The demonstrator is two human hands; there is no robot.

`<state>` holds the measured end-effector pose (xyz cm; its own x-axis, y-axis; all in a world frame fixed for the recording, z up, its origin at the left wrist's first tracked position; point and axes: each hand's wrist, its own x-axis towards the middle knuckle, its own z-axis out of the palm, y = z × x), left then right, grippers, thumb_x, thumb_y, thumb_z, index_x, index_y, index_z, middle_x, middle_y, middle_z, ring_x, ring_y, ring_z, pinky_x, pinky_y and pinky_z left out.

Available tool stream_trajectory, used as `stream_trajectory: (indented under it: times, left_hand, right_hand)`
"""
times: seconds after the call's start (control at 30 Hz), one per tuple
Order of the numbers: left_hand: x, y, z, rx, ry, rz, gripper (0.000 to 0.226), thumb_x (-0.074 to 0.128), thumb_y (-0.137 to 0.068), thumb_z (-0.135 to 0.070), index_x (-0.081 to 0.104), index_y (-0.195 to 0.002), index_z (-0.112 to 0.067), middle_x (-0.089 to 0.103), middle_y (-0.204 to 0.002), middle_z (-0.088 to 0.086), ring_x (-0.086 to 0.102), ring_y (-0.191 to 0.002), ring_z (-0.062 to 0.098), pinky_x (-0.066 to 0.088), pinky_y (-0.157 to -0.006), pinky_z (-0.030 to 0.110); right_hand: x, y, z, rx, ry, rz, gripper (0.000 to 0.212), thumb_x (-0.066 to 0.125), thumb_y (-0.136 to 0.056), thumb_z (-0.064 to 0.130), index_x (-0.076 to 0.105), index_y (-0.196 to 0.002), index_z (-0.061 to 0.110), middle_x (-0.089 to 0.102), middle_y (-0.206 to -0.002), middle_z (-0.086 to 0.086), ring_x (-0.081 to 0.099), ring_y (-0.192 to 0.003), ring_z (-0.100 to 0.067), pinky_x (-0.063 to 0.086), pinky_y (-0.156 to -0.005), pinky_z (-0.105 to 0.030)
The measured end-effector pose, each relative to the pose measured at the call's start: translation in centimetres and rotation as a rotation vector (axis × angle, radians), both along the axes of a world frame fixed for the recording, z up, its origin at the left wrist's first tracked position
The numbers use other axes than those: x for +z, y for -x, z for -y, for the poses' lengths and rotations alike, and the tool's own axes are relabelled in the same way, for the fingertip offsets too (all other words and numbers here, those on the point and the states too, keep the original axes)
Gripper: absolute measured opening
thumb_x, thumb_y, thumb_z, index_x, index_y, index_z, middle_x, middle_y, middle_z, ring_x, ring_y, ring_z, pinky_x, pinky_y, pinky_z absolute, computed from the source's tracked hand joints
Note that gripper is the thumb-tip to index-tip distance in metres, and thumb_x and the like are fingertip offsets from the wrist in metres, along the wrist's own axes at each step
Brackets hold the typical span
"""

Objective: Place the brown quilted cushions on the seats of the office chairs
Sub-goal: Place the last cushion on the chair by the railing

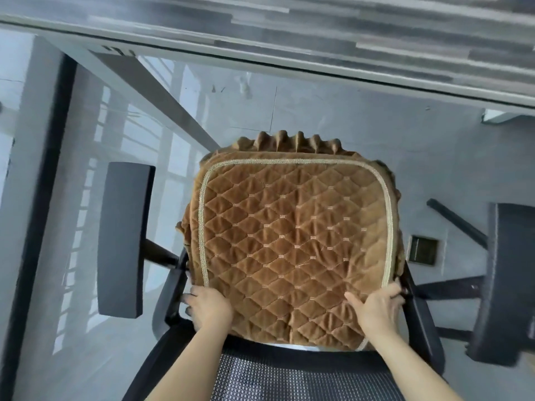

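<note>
Count: one brown quilted cushion (295, 244), one office chair (289, 374) with two armrests, two hands, one desk (260, 39).
Cushion, place: it lies flat over the chair's seat, covering it, between the left armrest (124, 238) and the right armrest (503, 285).
Cushion, direction: roughly square with rounded corners, so no clear long axis; its pleated front skirt points away from the person toward the desk, and its rear edge sits just ahead of the backrest (307, 380).
Cushion, make: plush brown fabric stitched in a diamond grid, a small pale dash at each crossing, pale braided piping round the top panel, ruffled skirt hanging over the front and sides.
Left hand (210, 308): fingers curled round the cushion's near-left corner, gripping it at the seat edge.
Right hand (376, 308): thumb laid on the quilted top, fingers wrapped over the near-right corner (their tips are hidden under the edge).
Chair, make: black frame, black mesh backrest, flat padded dark armrests.
Floor (333, 111): glossy grey, mirroring a window.
Desk: grey wood-grain top, pale edge.
</note>
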<state>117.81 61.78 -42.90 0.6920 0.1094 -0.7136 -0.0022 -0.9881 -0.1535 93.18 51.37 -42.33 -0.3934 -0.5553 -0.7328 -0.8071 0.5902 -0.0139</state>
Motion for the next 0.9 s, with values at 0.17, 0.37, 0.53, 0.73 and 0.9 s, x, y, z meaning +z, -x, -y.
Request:
stream_trajectory:
  times: [0.17, 0.37, 0.53, 0.73, 0.9]
  left_hand:
    - [0.7, -0.5, 1.8, -0.168, 0.073, -0.013, 0.065, 0.05, -0.088, -0.004, 0.017, -0.144, 0.003, 0.023, -0.145, 0.024, 0.033, -0.131, 0.045, 0.034, -0.106, 0.049]
    - [-0.6, -4.2, 4.7, -0.46, 0.35, 0.097, 0.076, 0.056, -0.086, -0.012, 0.016, -0.15, -0.002, 0.02, -0.152, 0.021, 0.024, -0.137, 0.042, 0.027, -0.113, 0.051]
    - [-2.6, -7.9, 8.2, -0.151, 0.438, 0.112, 0.075, 0.066, -0.088, -0.041, 0.034, -0.14, 0.003, 0.04, -0.142, 0.024, 0.036, -0.133, 0.042, 0.033, -0.109, 0.051]
    - [-3.1, -8.8, 12.2, 0.091, 0.602, 0.012, 0.078, 0.064, -0.087, -0.052, 0.028, -0.138, -0.005, 0.043, -0.141, 0.014, 0.044, -0.13, 0.035, 0.037, -0.106, 0.042]
    - [-3.4, -8.6, 14.9, -0.11, 0.641, -0.017, 0.072, 0.069, -0.088, -0.036, 0.025, -0.137, -0.007, 0.039, -0.141, 0.018, 0.043, -0.13, 0.035, 0.037, -0.107, 0.046]
  right_hand:
    - [0.3, -0.8, 2.8, 0.134, 0.04, 0.034, 0.098, 0.067, -0.087, 0.018, -0.006, -0.152, 0.009, 0.02, -0.149, -0.027, 0.039, -0.129, -0.044, 0.041, -0.099, -0.05]
    - [-0.1, -3.1, 10.6, 0.166, 0.232, 0.119, 0.094, 0.064, -0.089, 0.032, -0.001, -0.153, 0.008, 0.021, -0.152, -0.025, 0.033, -0.136, -0.042, 0.035, -0.106, -0.05]
    - [-1.8, -3.7, 16.4, -0.154, 0.149, 0.102, 0.084, 0.067, -0.081, 0.048, 0.024, -0.144, 0.012, 0.031, -0.143, -0.022, 0.041, -0.126, -0.046, 0.04, -0.102, -0.053]
    - [-2.3, -2.1, 18.7, -0.236, 0.357, 0.163, 0.057, 0.07, -0.084, 0.036, 0.04, -0.128, 0.015, 0.037, -0.135, -0.021, 0.038, -0.123, -0.04, 0.037, -0.082, -0.04]
    - [-2.9, 0.2, 18.7, -0.236, 0.267, 0.126, 0.062, 0.068, -0.085, 0.033, 0.038, -0.135, 0.013, 0.039, -0.139, -0.021, 0.043, -0.124, -0.038, 0.042, -0.088, -0.041]
